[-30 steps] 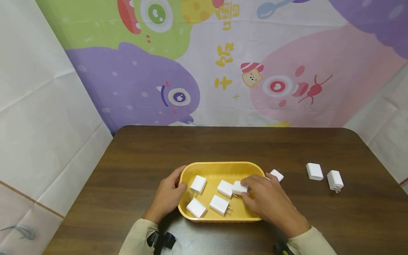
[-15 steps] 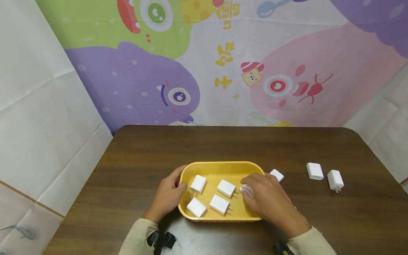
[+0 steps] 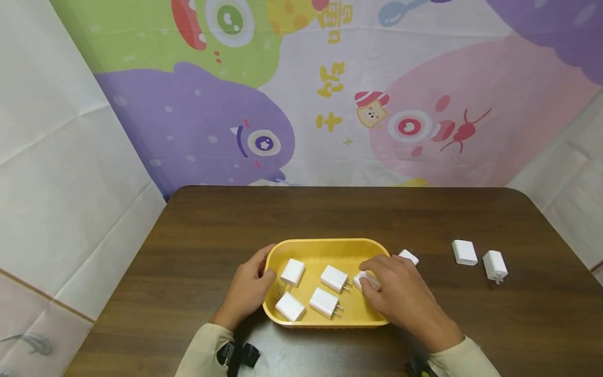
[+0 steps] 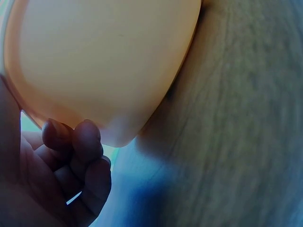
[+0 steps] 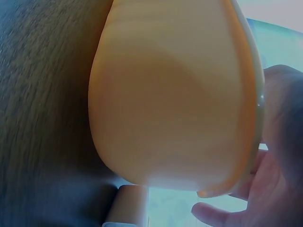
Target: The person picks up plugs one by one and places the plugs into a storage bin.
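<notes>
Yellow plastic makes up the oblong tray [image 3: 325,252] standing on the dark wooden worktop [image 3: 301,215], well in from the far edge. The left hand [image 3: 247,290] grips its left end, thumb at the rim and fingers curled against the outer wall (the left wrist view shows those fingertips). Inside the tray's right end, the right hand [image 3: 400,290] pinches a white charger [image 3: 365,281] between thumb and forefinger.

Four more lie in the tray: a rear-left charger [image 3: 293,273] and a front-left charger [image 3: 290,307] by the left end, then two middle chargers [image 3: 324,302], their prongs toward the right end. Outside, just beyond the right hand, a half-hidden charger [image 3: 408,256] sits near the tray's far right corner. Two loose chargers [image 3: 495,266] rest near the worktop's right edge, close together but apart. A cartoon-print cloth [image 3: 226,125] hangs behind the far edge.
</notes>
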The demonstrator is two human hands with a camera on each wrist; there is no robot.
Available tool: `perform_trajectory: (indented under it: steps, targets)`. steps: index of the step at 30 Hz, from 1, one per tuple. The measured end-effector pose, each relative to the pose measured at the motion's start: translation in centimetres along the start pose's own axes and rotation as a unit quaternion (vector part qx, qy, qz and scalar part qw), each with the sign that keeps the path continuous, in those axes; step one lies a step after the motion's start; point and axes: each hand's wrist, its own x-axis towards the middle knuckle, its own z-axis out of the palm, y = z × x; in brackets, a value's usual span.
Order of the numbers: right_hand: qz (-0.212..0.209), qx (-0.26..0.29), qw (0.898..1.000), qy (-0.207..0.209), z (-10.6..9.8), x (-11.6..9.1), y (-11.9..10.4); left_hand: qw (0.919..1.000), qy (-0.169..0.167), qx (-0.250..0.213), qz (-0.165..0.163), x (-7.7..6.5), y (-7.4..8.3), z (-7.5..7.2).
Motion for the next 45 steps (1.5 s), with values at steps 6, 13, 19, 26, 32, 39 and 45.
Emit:
perform_trajectory:
  steps: [6,13,19,26,32,39,45]
  targets:
    - [-0.001,-0.001,1.000,0.005,-0.3,-0.1,0.1,1.0000,-0.001,0.000,0.002,0.1,-0.1,0.0]
    - [0.014,0.008,1.000,0.002,-1.2,-0.4,0.3,1.0000,-0.002,-0.003,0.005,0.0,-0.1,0.1]
    - [0.029,0.019,0.999,0.003,-2.0,-0.7,0.4,1.0000,-0.001,-0.001,-0.001,0.0,-0.1,0.1]
    - [0.025,0.041,0.998,0.039,-2.4,-1.2,1.1,1.0000,-0.002,-0.007,-0.002,0.1,-0.2,0.1]
    - [0.005,0.045,0.996,0.080,-2.6,-1.7,1.7,0.9999,-0.003,-0.011,0.000,0.1,-0.2,0.1]
    - [0.024,0.035,0.997,0.069,-3.1,-2.2,2.1,1.0000,-0.002,-0.005,-0.001,0.1,-0.2,0.1]
    - [0.057,0.029,0.996,0.058,-3.6,-2.9,2.8,1.0000,-0.002,-0.003,0.000,0.1,-0.1,0.1]
